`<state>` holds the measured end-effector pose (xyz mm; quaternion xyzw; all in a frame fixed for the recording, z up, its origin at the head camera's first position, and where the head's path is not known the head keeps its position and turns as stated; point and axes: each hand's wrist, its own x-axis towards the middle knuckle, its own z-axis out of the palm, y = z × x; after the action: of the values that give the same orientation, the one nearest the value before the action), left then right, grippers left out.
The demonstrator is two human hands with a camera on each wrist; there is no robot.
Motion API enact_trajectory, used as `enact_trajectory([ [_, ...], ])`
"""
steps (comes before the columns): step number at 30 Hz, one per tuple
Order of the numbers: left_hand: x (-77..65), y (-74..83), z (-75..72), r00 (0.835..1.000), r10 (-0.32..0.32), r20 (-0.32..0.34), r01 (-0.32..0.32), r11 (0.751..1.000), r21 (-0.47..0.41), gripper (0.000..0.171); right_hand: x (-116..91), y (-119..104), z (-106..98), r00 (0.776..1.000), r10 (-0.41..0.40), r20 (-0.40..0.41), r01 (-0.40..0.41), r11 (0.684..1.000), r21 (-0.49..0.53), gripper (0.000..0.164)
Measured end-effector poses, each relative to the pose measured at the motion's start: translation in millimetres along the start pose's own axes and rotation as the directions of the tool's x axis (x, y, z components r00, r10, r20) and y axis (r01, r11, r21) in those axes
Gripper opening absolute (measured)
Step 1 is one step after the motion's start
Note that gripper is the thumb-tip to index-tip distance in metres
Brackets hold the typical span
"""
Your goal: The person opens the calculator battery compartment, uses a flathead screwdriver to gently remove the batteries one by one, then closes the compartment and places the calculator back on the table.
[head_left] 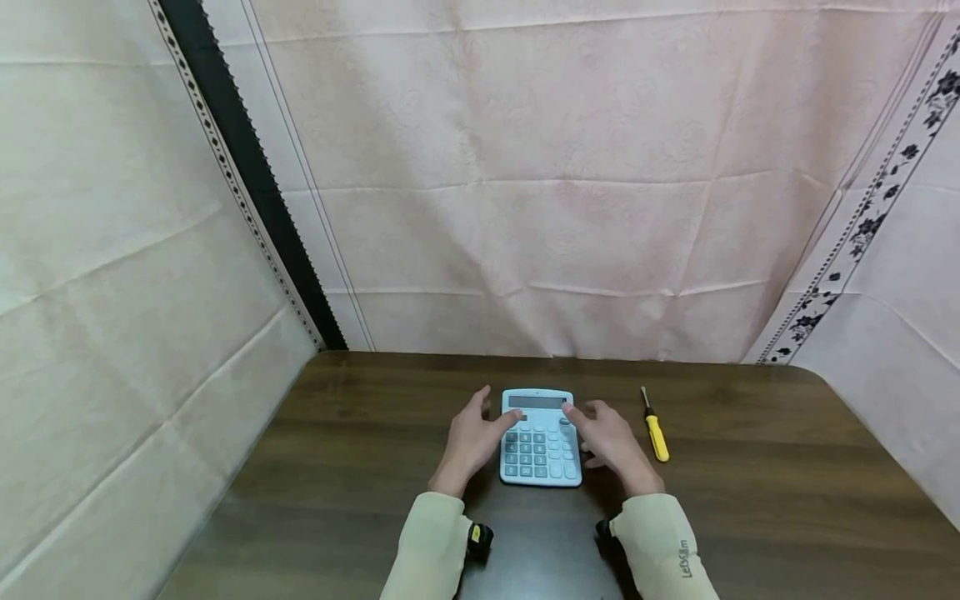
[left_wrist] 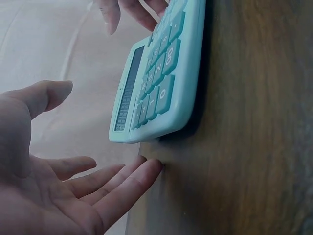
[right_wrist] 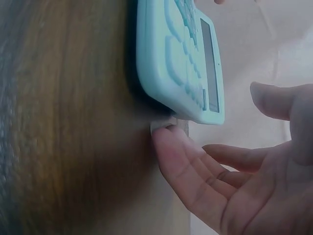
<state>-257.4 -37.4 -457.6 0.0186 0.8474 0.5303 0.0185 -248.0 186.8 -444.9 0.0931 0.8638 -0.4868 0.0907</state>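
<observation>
A light blue calculator (head_left: pixel 540 438) lies face up on the dark wooden table, its display at the far end. At its left side is my left hand (head_left: pixel 472 437), fingers extended and thumb reaching over the keys in the head view. The left wrist view shows that thumb (left_wrist: pixel 54 95) raised apart from the calculator (left_wrist: pixel 168 83), with the fingertips low by the tabletop. My right hand (head_left: pixel 609 437) is at the right side. In the right wrist view its thumb (right_wrist: pixel 274 100) stands clear, and its lower fingertips are right at the calculator's edge. Neither hand grips anything.
A screwdriver (head_left: pixel 655 429) with a yellow and black handle lies on the table (head_left: pixel 360 467) to the right of the right hand. Pale cloth (head_left: pixel 562 183) hangs behind the table and along both sides. Black cameras are worn at both wrists.
</observation>
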Motion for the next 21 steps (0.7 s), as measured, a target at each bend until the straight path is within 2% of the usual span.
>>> enact_trajectory([
  [6, -1.0, -2.3, 1.3, 1.0, 0.018, 0.006, -0.018, 1.0, 0.009, 0.081, -0.3, -0.9, 0.7, 1.0, 0.005, 0.01, -0.005, 1.0, 0.002, 0.073],
  [9, -2.6, -4.6, 0.8, 1.0, 0.011, 0.01, -0.011, 1.0, -0.015, 0.08, 0.7, -0.3, 2.4, 1.0, 0.022, 0.009, -0.022, 1.0, 0.005, 0.071],
  [16, -4.2, -9.8, -1.9, 0.999, -0.03, 0.042, 0.035, 0.992, -0.119, 0.075, 1.2, -0.3, 5.4, 0.999, 0.037, 0.013, -0.037, 0.999, 0.02, 0.064],
  [21, -2.2, -13.2, -0.2, 0.997, -0.068, 0.045, 0.077, 0.972, -0.221, 0.068, 4.8, 1.9, 5.5, 0.999, 0.047, 0.02, -0.047, 0.998, 0.03, 0.061],
])
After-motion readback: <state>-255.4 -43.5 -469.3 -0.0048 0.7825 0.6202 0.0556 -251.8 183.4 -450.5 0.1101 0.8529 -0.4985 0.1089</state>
